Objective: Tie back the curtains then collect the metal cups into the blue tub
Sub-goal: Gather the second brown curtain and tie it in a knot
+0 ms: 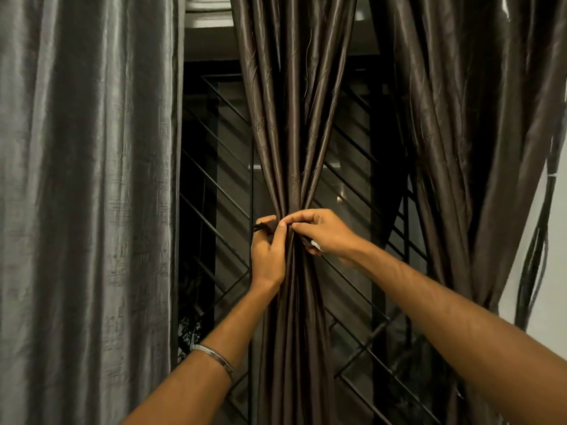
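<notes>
So up front we've got three curtains hanging over a dark window. Biggest is the silvery grey curtain (86,191) filling the whole left side, hanging straight and loose. On the right edge there's a dark brown curtain (466,142) draped in folds against a white wall (552,240). Between them is the middle brown curtain (294,118), gathered tight into a narrow waist about halfway down and flaring out again below.

Behind it all we can see the window grille (214,191), black diagonal bars against dark glass.

Our left hand (267,256) is at the pinched waist from the left side, fingers curled round the bunched fabric and a dark tie-back strap (264,226) that pokes out just above the knuckles. Our right hand (322,233) comes in from the right, thumb and fingertips pinching at that same spot, touching the left hand's fingers. Something small and white (316,244) sticks out under the right palm; can't tell what. There's a thin metal bangle (214,357) on the left forearm.
</notes>
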A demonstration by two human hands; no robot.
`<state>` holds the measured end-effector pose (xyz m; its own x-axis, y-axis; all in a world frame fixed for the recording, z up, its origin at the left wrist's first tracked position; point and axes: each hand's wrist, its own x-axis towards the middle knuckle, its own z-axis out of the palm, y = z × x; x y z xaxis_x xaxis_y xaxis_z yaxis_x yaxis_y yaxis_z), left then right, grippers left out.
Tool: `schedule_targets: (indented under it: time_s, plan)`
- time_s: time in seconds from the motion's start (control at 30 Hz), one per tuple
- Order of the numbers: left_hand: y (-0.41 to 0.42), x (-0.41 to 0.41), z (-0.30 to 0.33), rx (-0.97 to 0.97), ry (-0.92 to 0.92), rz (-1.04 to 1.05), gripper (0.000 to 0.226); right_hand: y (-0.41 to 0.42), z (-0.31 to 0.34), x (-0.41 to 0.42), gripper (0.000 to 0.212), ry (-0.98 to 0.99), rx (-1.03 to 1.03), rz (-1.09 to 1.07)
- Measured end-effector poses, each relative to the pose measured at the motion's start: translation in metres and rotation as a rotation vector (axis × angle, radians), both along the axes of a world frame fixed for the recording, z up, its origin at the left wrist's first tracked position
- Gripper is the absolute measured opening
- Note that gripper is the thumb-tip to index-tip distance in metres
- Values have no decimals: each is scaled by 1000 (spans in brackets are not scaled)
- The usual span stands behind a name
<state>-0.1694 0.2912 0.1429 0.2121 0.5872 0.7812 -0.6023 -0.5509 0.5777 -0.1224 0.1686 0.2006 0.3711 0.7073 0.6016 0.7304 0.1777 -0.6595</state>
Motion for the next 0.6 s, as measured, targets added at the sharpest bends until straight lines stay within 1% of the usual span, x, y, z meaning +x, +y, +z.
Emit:
schedule_targets:
  time_s: [0.03,0.1,0.17,0.27,0.37,0.5,0.6]
  plan:
    - [3,-1,2,31,12,54,6,1,0,2,24,15,-7,3]
    - [9,-1,5,60,30,99,11,1,1,4,25,67,-20,18]
    - [12,-3,9,43,86,49,13,3,2,6,27,128,-25,44]
    - [15,-4,9,48,141,-15,11,8,4,9,34,180,-56,60]
    - [14,-9,6,7,115,-20,11,13,5,12,37,218,-111,44]
    - [10,-15,7,-55,35,-69,13,17,9,18,37,205,-149,-34]
    - [2,-14,10,-37,96,-155,15,20,12,16,31,260,-104,-68]
